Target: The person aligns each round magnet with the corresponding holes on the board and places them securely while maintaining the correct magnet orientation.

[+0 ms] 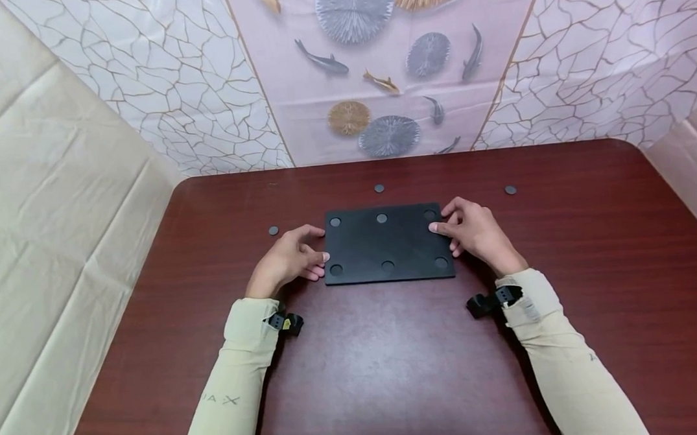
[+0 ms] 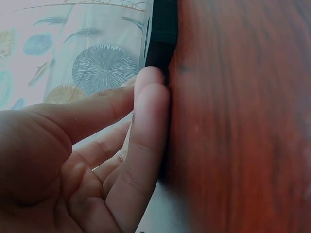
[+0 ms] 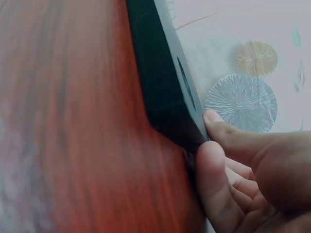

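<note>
Room before board, disc behind

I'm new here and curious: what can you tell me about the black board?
The black board is rectangular, matt and plastic-looking, with six round recesses in two rows of three; a grey disc seemingly fills the far middle one. It looks roughly flat on the tabletop, left hand and right hand gripping its short sides.

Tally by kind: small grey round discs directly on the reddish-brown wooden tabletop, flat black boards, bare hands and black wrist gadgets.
Small grey round discs on tabletop: 3
Flat black rectangular board: 1
Bare hands: 2
Black wrist gadgets: 2
Total: 8
</note>
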The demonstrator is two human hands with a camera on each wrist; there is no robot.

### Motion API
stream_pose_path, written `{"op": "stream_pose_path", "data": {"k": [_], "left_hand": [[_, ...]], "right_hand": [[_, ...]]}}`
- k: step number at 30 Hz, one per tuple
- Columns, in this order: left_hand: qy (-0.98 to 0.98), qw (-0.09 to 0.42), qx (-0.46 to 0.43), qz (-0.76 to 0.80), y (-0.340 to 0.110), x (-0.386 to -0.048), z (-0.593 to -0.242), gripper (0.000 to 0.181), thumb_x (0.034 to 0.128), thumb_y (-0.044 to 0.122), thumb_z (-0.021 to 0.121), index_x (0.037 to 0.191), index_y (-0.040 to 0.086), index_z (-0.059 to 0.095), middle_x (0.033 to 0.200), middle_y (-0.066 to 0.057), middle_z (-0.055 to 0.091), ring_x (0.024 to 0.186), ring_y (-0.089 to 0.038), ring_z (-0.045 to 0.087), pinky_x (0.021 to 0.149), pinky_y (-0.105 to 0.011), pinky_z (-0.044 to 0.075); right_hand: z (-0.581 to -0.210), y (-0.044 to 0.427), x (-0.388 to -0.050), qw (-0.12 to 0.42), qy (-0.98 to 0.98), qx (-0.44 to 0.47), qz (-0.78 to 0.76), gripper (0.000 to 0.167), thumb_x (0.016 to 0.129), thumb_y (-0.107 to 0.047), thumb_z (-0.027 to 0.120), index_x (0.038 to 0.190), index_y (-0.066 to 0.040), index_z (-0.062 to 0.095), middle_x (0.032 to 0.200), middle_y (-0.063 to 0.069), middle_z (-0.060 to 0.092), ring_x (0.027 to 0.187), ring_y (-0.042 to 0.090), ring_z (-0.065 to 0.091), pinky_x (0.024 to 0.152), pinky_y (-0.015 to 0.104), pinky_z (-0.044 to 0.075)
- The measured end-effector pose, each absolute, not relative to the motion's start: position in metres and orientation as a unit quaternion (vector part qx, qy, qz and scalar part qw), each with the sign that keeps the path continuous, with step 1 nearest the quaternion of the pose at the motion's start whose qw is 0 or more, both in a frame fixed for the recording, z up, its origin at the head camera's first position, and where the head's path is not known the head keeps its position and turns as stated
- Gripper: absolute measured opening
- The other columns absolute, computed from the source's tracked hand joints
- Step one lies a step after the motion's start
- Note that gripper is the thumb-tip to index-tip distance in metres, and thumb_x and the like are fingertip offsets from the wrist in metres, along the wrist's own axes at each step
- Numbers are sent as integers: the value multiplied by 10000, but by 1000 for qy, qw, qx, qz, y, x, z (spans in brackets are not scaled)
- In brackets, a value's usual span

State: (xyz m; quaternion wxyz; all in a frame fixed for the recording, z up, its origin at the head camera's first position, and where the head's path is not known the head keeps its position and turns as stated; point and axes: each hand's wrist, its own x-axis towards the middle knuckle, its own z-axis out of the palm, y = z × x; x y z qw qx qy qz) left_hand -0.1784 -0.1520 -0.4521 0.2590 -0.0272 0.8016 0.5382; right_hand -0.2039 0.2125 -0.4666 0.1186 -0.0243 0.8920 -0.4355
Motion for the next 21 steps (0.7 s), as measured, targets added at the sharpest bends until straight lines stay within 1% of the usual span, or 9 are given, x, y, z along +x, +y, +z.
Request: {"op": "stream_pose_path", "data": {"k": [8,15,21], "left_hand": [[814,256,-29,520,-146,-175,-451,565,1015,26,697,1537,96,493,1020,-189,736,690,-182,734,712,-338,645],[862,241,-7,446,-138,-171,-444,538,1043,59,666,1549,86,484,966,-148,726,690,-169,727,693,-307,633],[869,234,1,435,-148,-169,-432,458,1072,64,614,1518,47,508,1030,-168,721,779,-214,748,741,-335,641]], "right_hand": [[-469,214,-202,124,888,-20,-442,335,1025,-227,734,1191,7,560,838,105,668,537,186,661,533,342,597],[-470,215,-203,126,884,-16,-450,334,1024,-219,735,1189,8,554,834,98,659,532,169,653,529,334,596],[-470,212,-205,127,878,-16,-461,331,1014,-211,748,1177,3,555,836,106,651,530,166,651,534,330,597]]}}
